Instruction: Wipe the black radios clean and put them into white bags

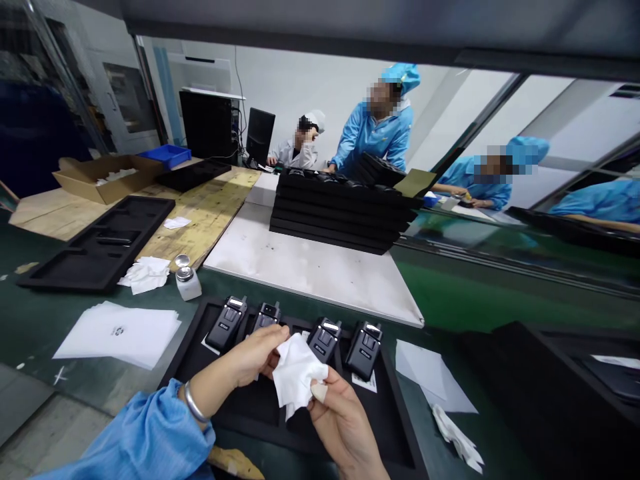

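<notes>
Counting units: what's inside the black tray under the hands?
Four black handheld radios and white slips. The left hand, right hand and white cloth hide part of the middle; anything beneath is unseen.

See open room over near part of white board (310, 270), up to black tray stack (340, 217). Find low way ahead of right hand (343, 410) blocked by radios (364, 350); meet bottle (189, 285) at left, panel (320, 27) overhead.

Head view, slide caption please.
Left hand and right hand hold a white cloth above a black tray of handheld devices.
</notes>
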Available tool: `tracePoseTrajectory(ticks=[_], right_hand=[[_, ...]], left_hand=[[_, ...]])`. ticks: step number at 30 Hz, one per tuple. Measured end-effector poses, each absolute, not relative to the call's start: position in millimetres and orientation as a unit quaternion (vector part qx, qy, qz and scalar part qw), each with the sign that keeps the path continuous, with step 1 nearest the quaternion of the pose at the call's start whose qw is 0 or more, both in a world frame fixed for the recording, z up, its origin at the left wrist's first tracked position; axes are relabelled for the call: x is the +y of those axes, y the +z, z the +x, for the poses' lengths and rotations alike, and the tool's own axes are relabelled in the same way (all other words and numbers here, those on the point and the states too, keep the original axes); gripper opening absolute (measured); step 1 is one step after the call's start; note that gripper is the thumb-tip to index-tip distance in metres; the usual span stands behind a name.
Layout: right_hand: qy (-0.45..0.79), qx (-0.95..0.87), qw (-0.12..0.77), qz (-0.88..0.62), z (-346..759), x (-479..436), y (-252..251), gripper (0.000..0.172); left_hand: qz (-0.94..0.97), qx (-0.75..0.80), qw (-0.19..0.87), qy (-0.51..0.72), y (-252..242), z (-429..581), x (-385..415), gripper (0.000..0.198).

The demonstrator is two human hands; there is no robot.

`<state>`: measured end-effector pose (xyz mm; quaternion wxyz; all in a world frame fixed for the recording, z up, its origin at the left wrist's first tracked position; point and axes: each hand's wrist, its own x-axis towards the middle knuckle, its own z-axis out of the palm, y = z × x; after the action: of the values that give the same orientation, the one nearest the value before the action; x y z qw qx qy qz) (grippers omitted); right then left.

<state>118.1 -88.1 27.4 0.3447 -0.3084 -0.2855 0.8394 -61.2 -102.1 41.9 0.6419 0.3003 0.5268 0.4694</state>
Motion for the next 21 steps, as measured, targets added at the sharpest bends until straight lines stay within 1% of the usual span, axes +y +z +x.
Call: tracePoseTrajectory(ticks=[2, 4, 7, 8, 9, 10, 12, 14, 15, 17, 19, 21], right_hand=[[0.832, -0.282, 0.359, -0.316, 118.3, -86.2, 26.1, 0.032], [0.824, -0.279, 0.372, -0.325, 118.2, -84.9, 25.8, 0.033], [0.815, -0.281, 0.382, -0.332, 117.1, -84.6, 25.9, 0.033], [0.812, -0.287, 0.384, -0.334, 116.5, -84.8, 25.3, 0.033], [0.807, -0.296, 0.385, -0.336, 115.8, -85.1, 24.1, 0.032], [0.800, -0.307, 0.388, -0.339, 115.2, -85.5, 22.3, 0.030], [0.776, -0.334, 0.399, -0.355, 114.1, -86.2, 17.3, 0.028], [0.733, -0.365, 0.431, -0.378, 113.7, -86.5, 12.5, 0.027], [0.707, -0.382, 0.451, -0.389, 113.9, -86.5, 11.0, 0.028], [0.661, -0.416, 0.479, -0.400, 115.0, -86.1, 10.7, 0.026], [0.642, -0.444, 0.485, -0.394, 116.7, -85.4, 13.5, 0.022], [0.650, -0.455, 0.479, -0.375, 117.8, -84.5, 16.6, 0.020]], left_hand=[[0.278, 0.495, 0.677, 0.469, 39.0, -60.3, -108.5, 0.062], [0.266, 0.468, 0.689, 0.486, 39.4, -61.1, -115.0, 0.070], [0.276, 0.430, 0.674, 0.533, 39.0, -63.5, -121.9, 0.093], [0.286, 0.423, 0.665, 0.546, 37.9, -63.9, -123.5, 0.098], [0.298, 0.422, 0.651, 0.556, 36.4, -64.0, -125.0, 0.097], [0.314, 0.429, 0.634, 0.562, 35.0, -63.7, -126.5, 0.091], [0.354, 0.471, 0.581, 0.562, 34.1, -62.8, -130.4, 0.066], [0.417, 0.536, 0.494, 0.543, 37.6, -62.4, -135.7, 0.043], [0.451, 0.566, 0.449, 0.524, 40.9, -62.8, -138.6, 0.036], [0.510, 0.603, 0.381, 0.481, 48.6, -64.8, -144.0, 0.030], [0.537, 0.607, 0.363, 0.460, 54.4, -68.4, -147.7, 0.020], [0.530, 0.592, 0.378, 0.476, 55.5, -72.8, -148.9, 0.007]])
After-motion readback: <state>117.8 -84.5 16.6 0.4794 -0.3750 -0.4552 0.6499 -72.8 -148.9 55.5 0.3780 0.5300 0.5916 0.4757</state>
